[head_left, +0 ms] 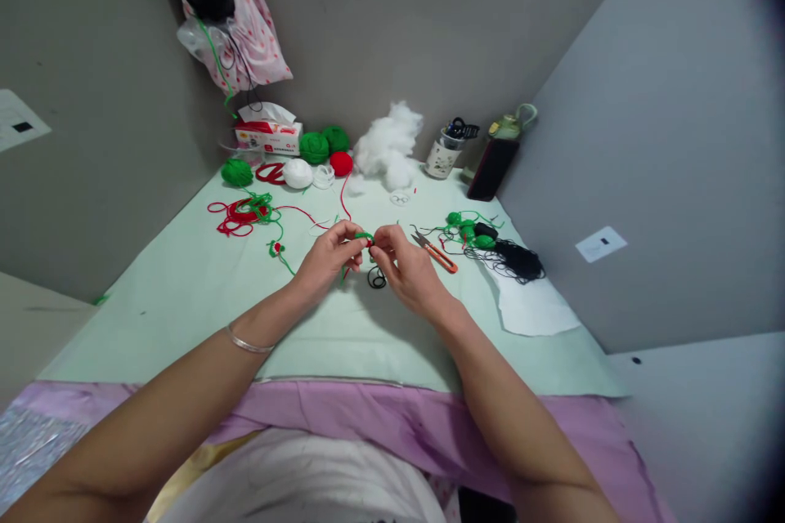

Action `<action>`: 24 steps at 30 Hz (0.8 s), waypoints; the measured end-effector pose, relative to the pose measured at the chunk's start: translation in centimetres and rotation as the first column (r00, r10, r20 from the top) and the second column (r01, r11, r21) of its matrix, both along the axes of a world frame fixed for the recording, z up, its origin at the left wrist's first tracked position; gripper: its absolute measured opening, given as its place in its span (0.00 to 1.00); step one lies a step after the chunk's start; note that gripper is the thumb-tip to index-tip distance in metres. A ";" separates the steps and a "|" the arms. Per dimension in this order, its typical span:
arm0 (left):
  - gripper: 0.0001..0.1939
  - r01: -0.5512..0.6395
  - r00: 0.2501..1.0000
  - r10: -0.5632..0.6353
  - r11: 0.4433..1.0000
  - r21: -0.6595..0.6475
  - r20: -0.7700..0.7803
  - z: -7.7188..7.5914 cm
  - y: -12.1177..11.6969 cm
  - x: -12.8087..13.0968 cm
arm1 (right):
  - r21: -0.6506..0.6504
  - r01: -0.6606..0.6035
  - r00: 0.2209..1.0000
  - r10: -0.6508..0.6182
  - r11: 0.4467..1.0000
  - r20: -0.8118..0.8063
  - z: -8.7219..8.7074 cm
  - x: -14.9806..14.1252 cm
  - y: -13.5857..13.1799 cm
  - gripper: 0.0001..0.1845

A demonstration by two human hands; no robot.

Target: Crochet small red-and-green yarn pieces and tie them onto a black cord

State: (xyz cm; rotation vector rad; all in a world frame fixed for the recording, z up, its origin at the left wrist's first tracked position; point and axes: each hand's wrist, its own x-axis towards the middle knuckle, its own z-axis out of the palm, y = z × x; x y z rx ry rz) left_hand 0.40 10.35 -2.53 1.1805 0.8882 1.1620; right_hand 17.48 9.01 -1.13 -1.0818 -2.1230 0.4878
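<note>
Over the middle of the table, my left hand (328, 257) and my right hand (405, 265) meet with fingertips pinched on a small green and red yarn piece (365, 236). It looks crocheted, though the fingers cover most of it. Just below the hands lies a loose curl of black yarn (377, 278). Orange-handled thread snips (440, 256) rest open-bladed to the right of my right hand. Left of my left hand is another small red and green piece (277, 249), with a green strand running from it.
Tangled red yarn (236, 216) lies at left. Green yarn balls (315, 147), a tissue box (270, 137), white stuffing (389, 149), a pen cup (442, 155) and a phone leaning on a bottle (492, 170) line the back. Black yarn (520, 260) sits at right by white paper (531, 306).
</note>
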 end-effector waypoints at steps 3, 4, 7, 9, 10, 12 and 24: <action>0.09 -0.005 0.998 0.007 0.999 0.043 -0.057 -0.3 -0.1 0.1 | 0.009 0.017 0.997 -0.018 1.000 0.076 -0.3 -0.3 0.1 0.06; 0.09 -0.002 0.996 0.007 0.998 0.057 -0.086 -0.5 -0.1 0.2 | 0.029 0.036 0.993 -0.039 0.999 0.107 -0.4 -0.3 0.2 0.06; 0.08 -0.010 0.981 0.036 0.991 0.133 -0.190 -0.9 -0.1 0.2 | 0.145 0.085 0.977 -0.111 0.986 0.182 -0.4 -0.3 0.2 0.09; 0.06 -0.032 0.968 0.084 0.976 0.215 -0.237 -1.0 -0.1 0.2 | 0.242 0.093 0.984 -0.127 0.966 0.128 0.0 -0.2 0.0 0.10; 0.06 -0.044 0.961 0.108 0.969 0.245 -0.254 -1.0 0.0 0.2 | 0.266 0.099 0.992 -0.116 0.959 0.048 0.3 -0.1 -0.1 0.09; 0.06 -0.070 0.953 0.143 0.962 0.262 -0.269 -0.9 0.0 0.0 | 0.197 0.086 0.978 -0.045 0.977 -0.203 1.2 0.2 -0.4 0.08; 0.10 -0.316 0.944 0.330 0.917 0.242 -0.017 0.0 2.9 -3.1 | -0.084 0.139 0.444 -0.137 0.987 -0.885 7.3 12.7 1.5 0.19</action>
